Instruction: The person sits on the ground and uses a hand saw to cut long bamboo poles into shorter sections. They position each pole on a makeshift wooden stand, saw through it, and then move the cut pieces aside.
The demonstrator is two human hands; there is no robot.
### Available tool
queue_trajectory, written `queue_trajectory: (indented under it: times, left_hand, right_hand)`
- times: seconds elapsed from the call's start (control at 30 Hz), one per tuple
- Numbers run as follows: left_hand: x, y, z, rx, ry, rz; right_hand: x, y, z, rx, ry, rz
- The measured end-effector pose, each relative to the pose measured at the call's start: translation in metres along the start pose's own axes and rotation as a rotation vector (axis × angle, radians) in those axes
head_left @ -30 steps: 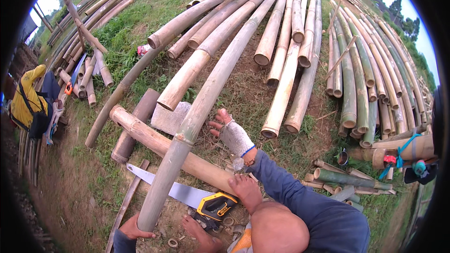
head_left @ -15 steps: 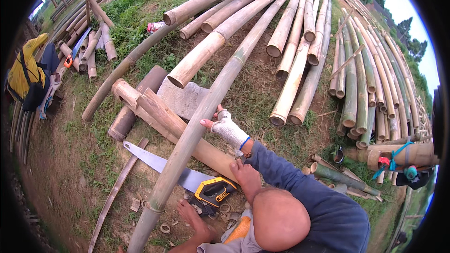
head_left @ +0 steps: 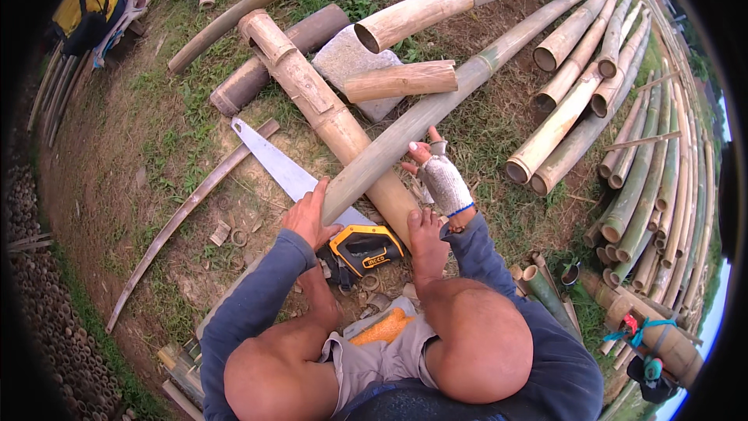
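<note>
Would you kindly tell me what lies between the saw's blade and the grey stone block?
In the head view, the notched bamboo log lies between them.

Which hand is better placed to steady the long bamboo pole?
The left hand, likely: it grips the pole, while the gloved right hand is open beside it; whether it touches is unclear.

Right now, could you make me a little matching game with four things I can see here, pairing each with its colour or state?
1. Handsaw
2. Work glove
3. Stone block
4. Long bamboo pole

A. Whitish, with a blue edge
B. Near end held by the left fingers
C. Yellow-and-black handle
D. Pale grey all over

Pairs: 1-C, 2-A, 3-D, 4-B
</note>
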State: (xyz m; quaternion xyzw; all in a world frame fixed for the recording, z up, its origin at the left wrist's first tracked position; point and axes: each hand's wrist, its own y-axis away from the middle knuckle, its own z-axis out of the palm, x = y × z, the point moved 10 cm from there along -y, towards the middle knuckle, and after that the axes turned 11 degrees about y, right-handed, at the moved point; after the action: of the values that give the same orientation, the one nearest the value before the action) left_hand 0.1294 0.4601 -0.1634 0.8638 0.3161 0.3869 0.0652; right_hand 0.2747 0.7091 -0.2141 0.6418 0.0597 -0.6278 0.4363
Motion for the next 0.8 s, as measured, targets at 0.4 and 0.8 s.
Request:
queue_trajectory:
  times: [0.4, 0.8]
  left_hand:
    - [-0.042, 0.089, -0.050, 0.165, -0.036, -0.022]
    - [-0.122, 0.245, -0.117, 0.446, -0.462, -0.041]
  right_hand:
    - [-0.068, -0.038, -0.077, 0.205, -0.214, -0.162]
    - [-0.155, -0.138, -0.052, 0.048, -0.581, -0.137]
